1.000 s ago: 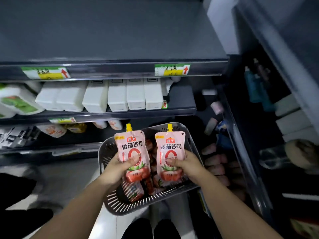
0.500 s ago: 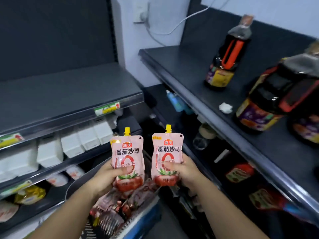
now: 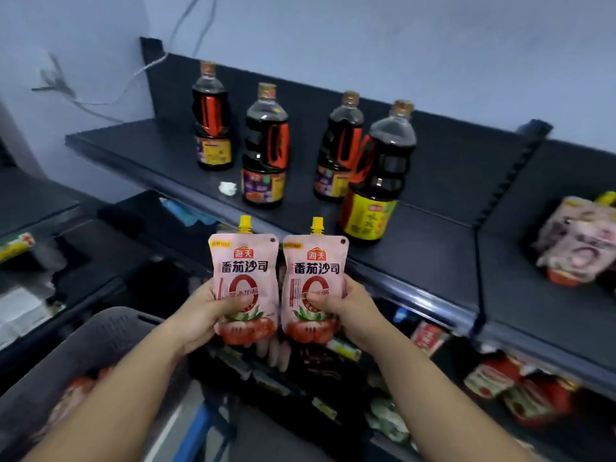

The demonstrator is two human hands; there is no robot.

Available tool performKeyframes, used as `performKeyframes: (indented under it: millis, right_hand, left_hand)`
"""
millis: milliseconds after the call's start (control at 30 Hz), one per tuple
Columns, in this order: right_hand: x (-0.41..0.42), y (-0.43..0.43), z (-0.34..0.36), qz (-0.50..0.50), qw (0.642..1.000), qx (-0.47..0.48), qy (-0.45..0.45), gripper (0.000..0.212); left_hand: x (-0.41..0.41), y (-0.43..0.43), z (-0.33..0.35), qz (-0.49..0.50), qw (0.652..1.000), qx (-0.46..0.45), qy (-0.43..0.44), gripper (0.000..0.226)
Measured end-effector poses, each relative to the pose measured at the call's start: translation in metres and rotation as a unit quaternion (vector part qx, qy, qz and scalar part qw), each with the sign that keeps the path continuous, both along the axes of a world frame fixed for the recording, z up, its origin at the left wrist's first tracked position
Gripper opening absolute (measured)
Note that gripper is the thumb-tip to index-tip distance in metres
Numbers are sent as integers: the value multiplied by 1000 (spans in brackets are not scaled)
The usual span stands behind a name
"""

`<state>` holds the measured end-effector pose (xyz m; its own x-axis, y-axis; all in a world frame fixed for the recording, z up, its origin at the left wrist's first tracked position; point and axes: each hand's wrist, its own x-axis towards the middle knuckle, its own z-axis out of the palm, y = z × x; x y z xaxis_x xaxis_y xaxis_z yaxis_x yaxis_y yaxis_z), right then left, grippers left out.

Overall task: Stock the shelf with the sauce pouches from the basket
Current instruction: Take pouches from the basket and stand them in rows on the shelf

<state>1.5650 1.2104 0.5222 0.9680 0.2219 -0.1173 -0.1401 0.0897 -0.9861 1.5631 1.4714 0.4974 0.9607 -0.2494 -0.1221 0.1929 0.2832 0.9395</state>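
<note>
A long dark grey metal shelf (image 3: 433, 258) is seen ahead, with bare room left along its front edge and to the right of four dark sauce bottles (image 3: 265, 145) with orange handles, while a grey plastic basket (image 3: 110, 328) is glimpsed low on the left. Two pink, yellow-capped pouches printed with tomatoes are held upright, side by side, before the shelf's front edge: the left pouch (image 3: 245, 271) by the left hand (image 3: 203, 315), the right pouch (image 3: 315, 271) by the right hand (image 3: 350, 311). Each is gripped at its lower half, fingers (image 3: 230, 303) curled round it, thumb pressed on the front.
</note>
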Motion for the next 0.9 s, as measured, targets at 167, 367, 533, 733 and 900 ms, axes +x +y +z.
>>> performKeyframes:
  millis: [167,367,533,733,900]
  right_hand:
    - [-82,-104,12,-88,996,-23,-24,35]
    - [-160,-197,38,-177,981,-45,-68,36]
    - [-207,-255,55,-255,964,-24,-74,35]
    - [-247,-310,72,-344,935,-12,-85,41]
    - [-266,-346,77,-410,907,-4,-95,45]
  left_hand:
    - [-37,-113,17,-79,997,20,-13,70]
    - [-69,-225,44,-176,983,-4,-51,73]
    - [-74,-301,64,-263,962,-4,-75,78]
    - [-69,-386,88,-382,919,-7,-100,64]
    - [-69,-450,101,-459,876,-9,-144,56]
